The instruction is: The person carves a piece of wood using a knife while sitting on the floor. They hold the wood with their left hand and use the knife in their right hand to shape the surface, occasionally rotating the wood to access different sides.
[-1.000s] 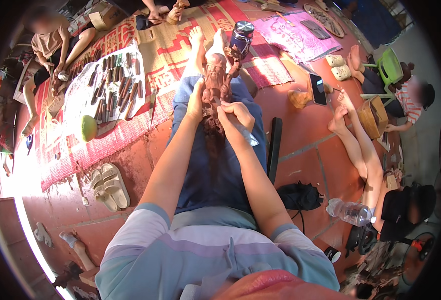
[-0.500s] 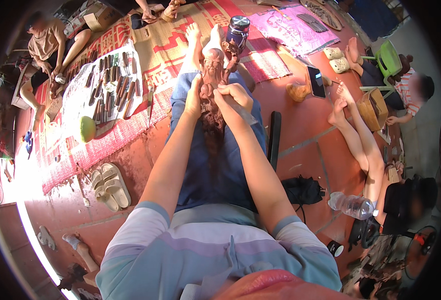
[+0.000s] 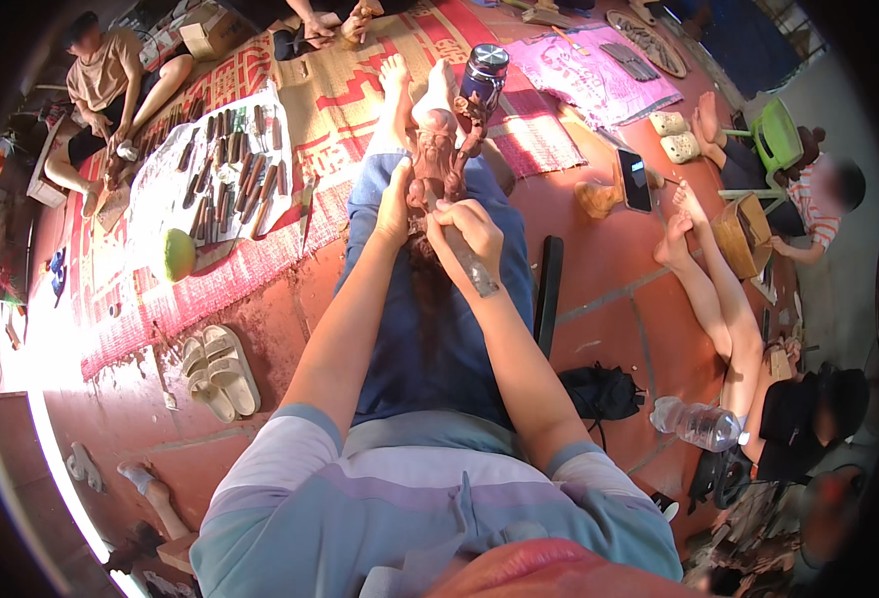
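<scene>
A reddish-brown carved wooden figurine (image 3: 437, 149), a bearded figure with a knobbly staff at its side, stands tilted between my thighs. My left hand (image 3: 394, 207) is wrapped round the figurine's left side, thumb uppermost. At its lower front my right hand (image 3: 471, 229) is closed in a pinch on a greyish strip (image 3: 479, 277), whose loose end sticks out toward my wrist. What kind of strip it is, I cannot make out. My right fingertips cover the end touching the carving. The figurine's base sinks into shadow between my legs.
Several carving tools (image 3: 230, 164) lie on a white sheet to the left, by a green round fruit (image 3: 176, 255). A dark flask (image 3: 484, 72) stands beyond my feet. A phone (image 3: 634, 180) leans on a wooden piece at right. Other people sit on both sides.
My right hand has turned slightly and dropped a little down the figurine, and more of the greyish strip shows. My left hand keeps its hold.
</scene>
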`<state>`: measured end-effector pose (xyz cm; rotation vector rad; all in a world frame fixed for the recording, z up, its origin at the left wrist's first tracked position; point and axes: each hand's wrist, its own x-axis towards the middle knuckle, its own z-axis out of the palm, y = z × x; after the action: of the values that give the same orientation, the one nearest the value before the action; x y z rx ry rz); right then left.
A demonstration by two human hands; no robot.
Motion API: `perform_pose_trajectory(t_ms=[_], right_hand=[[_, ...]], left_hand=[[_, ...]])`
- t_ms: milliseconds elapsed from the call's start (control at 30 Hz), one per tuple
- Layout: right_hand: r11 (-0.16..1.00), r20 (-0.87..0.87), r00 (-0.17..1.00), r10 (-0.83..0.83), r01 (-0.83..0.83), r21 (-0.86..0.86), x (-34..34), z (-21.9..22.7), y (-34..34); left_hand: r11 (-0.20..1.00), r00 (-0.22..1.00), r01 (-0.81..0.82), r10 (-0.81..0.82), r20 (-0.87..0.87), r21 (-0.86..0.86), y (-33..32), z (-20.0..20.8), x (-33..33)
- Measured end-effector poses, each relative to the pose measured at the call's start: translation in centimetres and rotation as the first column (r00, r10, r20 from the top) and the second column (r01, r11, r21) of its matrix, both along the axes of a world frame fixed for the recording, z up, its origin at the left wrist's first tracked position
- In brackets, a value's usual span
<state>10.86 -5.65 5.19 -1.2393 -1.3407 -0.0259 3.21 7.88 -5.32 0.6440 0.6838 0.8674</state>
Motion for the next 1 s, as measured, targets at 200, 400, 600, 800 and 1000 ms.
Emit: perform_pose_trajectory(t_ms=[200,400,600,800,1000], right_hand=[[1.000,-0.100,0.995,0.011,-0.012,-0.004,1.0,0.4,0.8],[1.000,-0.122,0.992,0.026,-0.025,0.012,0.5,-1.3,-0.2],[0.996,-0.122,0.992,-0.036,0.044,0.071,0.2,-1.6,-0.3],[0.998,-0.175,0.984,-0.008,0.019,0.056,0.4,-0.9,0.2],[0.998,-0.182,0.983,0.016,-0.005,0.058,1.0,-0.9,0.1]], left_hand=[[0.999,0.999,-0.046,0.046,-0.001,0.016,-1.1,2.5,0.4],[0.998,0.996,-0.053,0.054,0.069,-0.017,0.3,-0.8,0.5],[1.000,0.998,0.016,-0.016,0.060,0.007,-0.7,1.2,0.2],[1.000,0.999,-0.026,0.025,0.048,0.008,-1.0,2.4,0.1],[1.000,0.999,-0.019,0.018,0.038,0.020,-1.3,3.0,0.5]])
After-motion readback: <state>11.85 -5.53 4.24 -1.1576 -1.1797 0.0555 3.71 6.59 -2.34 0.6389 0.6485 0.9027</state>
